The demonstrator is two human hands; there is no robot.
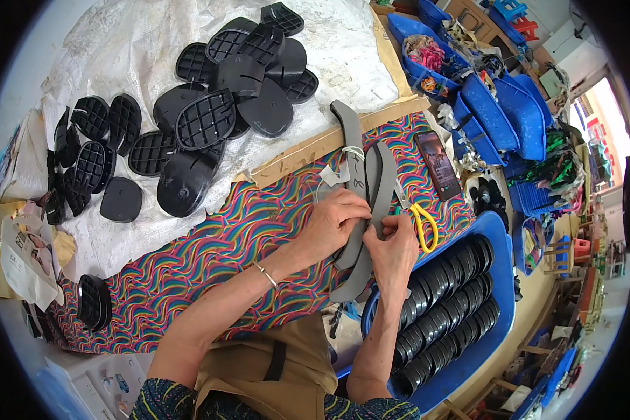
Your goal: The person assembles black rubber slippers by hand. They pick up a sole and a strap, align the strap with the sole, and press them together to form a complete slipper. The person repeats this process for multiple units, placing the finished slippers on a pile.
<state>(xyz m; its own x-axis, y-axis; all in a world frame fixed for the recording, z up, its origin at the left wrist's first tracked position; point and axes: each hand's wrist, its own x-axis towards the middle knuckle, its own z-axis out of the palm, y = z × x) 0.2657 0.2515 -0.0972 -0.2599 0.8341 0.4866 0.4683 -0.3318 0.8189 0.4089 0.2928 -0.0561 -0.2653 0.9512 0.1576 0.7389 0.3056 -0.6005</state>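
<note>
In the middle of the patterned cloth lies a bundle of long, curved grey strips (355, 175), wrapped near its far end with white string (353, 150). My left hand (337, 220) is closed, its fingers pinching at the left side of the strips. Close beside it, my right hand (393, 248) is also closed, thumb and fingertips gripping a strip's edge. The fingertips hide what lies between them. A small white tag (334, 176) sits by the bundle, left of the string. Yellow-handled scissors (425, 227) lie just right of my right hand.
Black grid-patterned heel pieces (206, 119) are heaped on a white sheet (154, 42) at the far left. A phone (437, 166) lies beyond the scissors. At right stands a blue bin (502, 269) with rows of black pieces (444, 304). More blue baskets (514, 112) stand behind.
</note>
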